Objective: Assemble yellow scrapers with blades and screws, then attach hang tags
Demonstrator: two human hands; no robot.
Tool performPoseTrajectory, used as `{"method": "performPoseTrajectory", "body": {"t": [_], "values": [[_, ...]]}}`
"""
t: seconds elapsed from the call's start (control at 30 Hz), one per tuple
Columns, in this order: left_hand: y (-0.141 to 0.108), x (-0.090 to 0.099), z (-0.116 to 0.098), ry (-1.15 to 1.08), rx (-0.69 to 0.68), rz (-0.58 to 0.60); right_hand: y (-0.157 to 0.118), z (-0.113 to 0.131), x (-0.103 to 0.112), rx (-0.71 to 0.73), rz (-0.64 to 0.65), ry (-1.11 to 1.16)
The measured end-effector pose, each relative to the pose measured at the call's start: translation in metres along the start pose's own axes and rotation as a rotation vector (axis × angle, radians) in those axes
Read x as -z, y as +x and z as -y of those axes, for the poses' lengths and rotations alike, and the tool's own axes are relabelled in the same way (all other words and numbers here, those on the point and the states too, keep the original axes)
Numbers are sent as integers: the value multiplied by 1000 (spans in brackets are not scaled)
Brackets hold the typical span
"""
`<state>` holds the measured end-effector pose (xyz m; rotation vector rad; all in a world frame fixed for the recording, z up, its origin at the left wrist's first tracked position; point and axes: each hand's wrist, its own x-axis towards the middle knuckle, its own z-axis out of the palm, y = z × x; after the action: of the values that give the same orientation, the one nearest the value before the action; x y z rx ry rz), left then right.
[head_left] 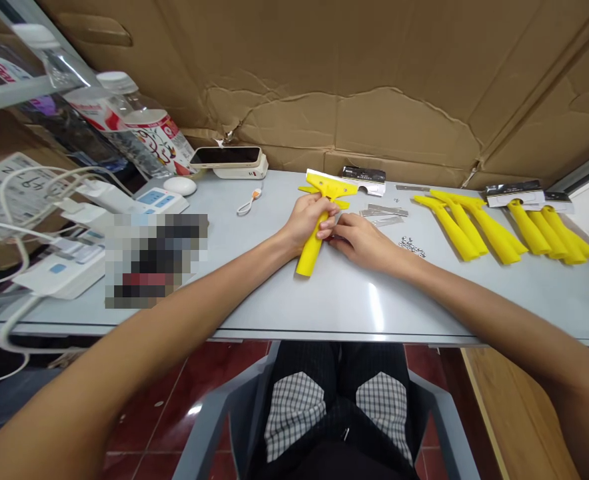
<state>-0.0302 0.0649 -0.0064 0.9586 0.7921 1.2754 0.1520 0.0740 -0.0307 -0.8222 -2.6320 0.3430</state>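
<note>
My left hand (305,221) is wrapped round the neck of a yellow scraper (310,257), its wide head pointing away from me and its handle toward me. Close against it on the right, my right hand (363,241) has its fingers curled together beside the handle; what they hold, if anything, is hidden. Several thin metal blades (385,213) lie just beyond the right hand. A small heap of screws (411,247) is by the right wrist. Behind the scraper head sits a black-and-white packaged piece (364,177).
More yellow scraper handles (454,230) lie at the right, some with black-and-white covers (514,193). At the left are power strips (69,267) with cables, plastic bottles (157,137), a phone (227,156) and a blurred-out object (157,260). Cardboard (349,73) walls the back.
</note>
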Motion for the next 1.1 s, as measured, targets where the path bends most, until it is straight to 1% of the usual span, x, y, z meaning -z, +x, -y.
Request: {"method": "performPoseTrajectory", "body": {"t": [0.07,0.17,0.3,0.37,0.43,0.5,0.6,0.7,0.83,0.93,1.1], "values": [[-2,-2,-5,4,-8,-10,-1,1,2,-16,-11,-1],[-8,-6,-19,23,-31,-31,-8,-1,12,-26,-60,20],[-17,-12,-39,58,-46,-88,-24,-8,37,-39,-198,61],[-19,-15,-44,73,-47,-101,-33,-13,50,-105,-256,109],[-21,-17,-43,84,-40,-98,-41,-18,62,-240,-272,239],[-22,-19,-39,96,-23,-78,-48,-23,71,-377,-294,415],[-24,-22,-30,112,2,-33,-55,-31,78,-487,-370,613],[-28,-23,-24,134,34,-1,-59,-36,82,-508,-416,686],[-32,-25,-21,173,68,21,-62,-36,87,-470,-465,667],[-35,-27,-20,194,77,31,-64,-36,89,-461,-429,667],[-36,-29,-19,193,78,43,-64,-36,90,-487,-361,832]]}}
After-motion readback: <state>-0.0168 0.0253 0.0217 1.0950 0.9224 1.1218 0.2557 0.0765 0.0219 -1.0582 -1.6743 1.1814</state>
